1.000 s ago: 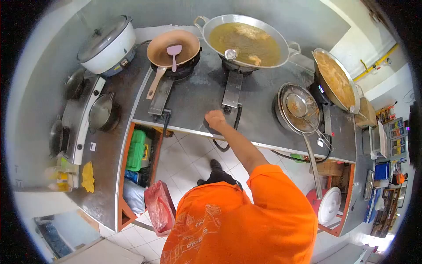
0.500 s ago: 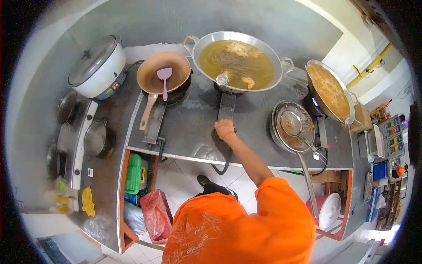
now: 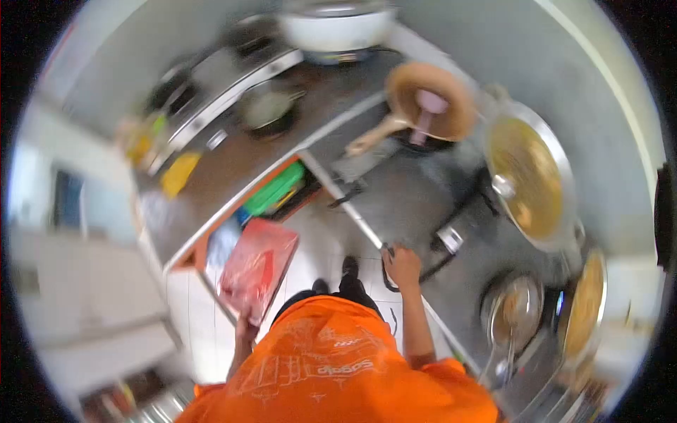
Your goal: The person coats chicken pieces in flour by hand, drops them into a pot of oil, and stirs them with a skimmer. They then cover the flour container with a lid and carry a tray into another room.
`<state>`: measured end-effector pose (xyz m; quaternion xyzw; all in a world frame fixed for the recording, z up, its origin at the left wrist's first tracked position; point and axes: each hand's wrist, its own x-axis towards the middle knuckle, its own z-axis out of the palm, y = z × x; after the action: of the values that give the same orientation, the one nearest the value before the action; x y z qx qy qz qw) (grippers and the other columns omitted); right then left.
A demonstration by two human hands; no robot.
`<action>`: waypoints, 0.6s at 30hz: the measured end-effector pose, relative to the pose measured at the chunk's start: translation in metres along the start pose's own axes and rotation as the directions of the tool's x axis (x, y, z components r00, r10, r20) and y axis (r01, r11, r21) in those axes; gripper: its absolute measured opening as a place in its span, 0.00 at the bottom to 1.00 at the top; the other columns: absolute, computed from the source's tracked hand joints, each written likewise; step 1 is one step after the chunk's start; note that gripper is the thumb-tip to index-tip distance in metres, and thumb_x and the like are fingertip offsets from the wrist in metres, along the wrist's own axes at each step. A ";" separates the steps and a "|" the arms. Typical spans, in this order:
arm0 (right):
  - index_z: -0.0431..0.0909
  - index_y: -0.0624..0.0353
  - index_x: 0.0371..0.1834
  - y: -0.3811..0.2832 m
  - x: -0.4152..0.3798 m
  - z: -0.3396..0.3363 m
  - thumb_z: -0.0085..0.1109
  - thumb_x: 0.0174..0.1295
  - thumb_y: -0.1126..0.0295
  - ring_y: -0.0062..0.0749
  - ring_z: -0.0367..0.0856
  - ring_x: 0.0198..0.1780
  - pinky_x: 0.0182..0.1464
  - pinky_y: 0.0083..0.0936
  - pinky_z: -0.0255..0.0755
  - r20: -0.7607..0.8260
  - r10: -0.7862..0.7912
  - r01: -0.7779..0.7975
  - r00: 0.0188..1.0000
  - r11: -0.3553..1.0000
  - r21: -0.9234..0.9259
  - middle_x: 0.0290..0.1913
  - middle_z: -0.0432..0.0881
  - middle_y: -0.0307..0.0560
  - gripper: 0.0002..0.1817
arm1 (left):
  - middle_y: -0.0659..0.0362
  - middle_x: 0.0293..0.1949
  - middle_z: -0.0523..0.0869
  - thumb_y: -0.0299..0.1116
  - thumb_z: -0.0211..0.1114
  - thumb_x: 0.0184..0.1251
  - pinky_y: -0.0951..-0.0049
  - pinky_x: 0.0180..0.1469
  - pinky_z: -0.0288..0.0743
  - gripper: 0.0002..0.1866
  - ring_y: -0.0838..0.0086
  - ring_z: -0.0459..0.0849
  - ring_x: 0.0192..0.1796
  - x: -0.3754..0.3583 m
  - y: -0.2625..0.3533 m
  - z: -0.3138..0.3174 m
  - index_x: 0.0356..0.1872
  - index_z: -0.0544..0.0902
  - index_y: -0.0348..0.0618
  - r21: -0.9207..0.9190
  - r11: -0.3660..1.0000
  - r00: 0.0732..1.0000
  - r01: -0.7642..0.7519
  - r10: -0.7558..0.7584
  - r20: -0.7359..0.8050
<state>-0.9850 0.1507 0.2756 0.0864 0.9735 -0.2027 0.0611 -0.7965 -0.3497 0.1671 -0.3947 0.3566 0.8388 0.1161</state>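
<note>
My right hand [image 3: 404, 266] is closed at the front edge of the dark counter, beside a looped black hose [image 3: 387, 282]; what its fingers hold is hidden. A burner's metal box [image 3: 449, 240] lies just beyond it. Low on the left, my blurred left hand [image 3: 246, 330] is at the near end of a red tub [image 3: 255, 264] with clear plastic over it. Its fingers are too smeared to show a grip. A wide pan of oil [image 3: 525, 173] with frying pieces and a small metal ladle [image 3: 503, 186] stands to the right.
A tan frying pan [image 3: 451, 88] holds a pink spatula [image 3: 431, 103]. Strainers [image 3: 513, 310] and another pan of food in oil [image 3: 587, 307] are at right. A white pot [image 3: 337, 32], a small pot [image 3: 268, 107] and a yellow cloth [image 3: 179, 174] are on the left counter.
My view has swung left and blurred. My right hand has left the burner's front below the oil pan for the counter edge. My left hand has come into view at the red tub.
</note>
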 end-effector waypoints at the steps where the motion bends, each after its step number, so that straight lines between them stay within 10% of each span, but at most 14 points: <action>1: 0.78 0.60 0.49 -0.016 0.000 0.017 0.59 0.58 0.57 0.54 0.83 0.38 0.41 0.44 0.76 0.055 -0.091 0.091 0.994 0.996 0.001 0.36 0.83 0.57 0.21 | 0.58 0.54 0.80 0.38 0.58 0.68 0.65 0.56 0.76 0.23 0.69 0.80 0.54 -0.006 0.009 -0.001 0.61 0.71 0.38 -0.071 0.996 0.998 0.053 -0.051 0.030; 8: 0.77 0.54 0.53 -0.126 0.010 0.134 0.61 0.57 0.54 0.48 0.78 0.53 0.56 0.41 0.71 0.567 -0.316 0.380 0.761 0.925 0.006 0.47 0.84 0.50 0.23 | 0.55 0.55 0.80 0.43 0.62 0.67 0.67 0.54 0.79 0.29 0.67 0.81 0.53 -0.065 0.019 -0.073 0.63 0.67 0.36 -0.215 0.922 0.941 -0.323 0.287 -0.181; 18: 0.77 0.60 0.53 -0.188 0.088 0.327 0.60 0.54 0.52 0.51 0.77 0.56 0.59 0.39 0.70 0.661 -0.316 0.509 0.680 0.853 -0.116 0.51 0.81 0.59 0.28 | 0.53 0.53 0.81 0.37 0.60 0.69 0.64 0.55 0.79 0.22 0.64 0.82 0.53 -0.020 -0.039 -0.237 0.58 0.71 0.35 -0.473 0.680 0.818 -0.560 0.364 -0.446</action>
<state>-1.0803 -0.1390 0.0365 -0.2196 0.9102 -0.0827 0.3413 -0.6277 -0.4834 0.0600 -0.4348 0.1838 0.8331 -0.2883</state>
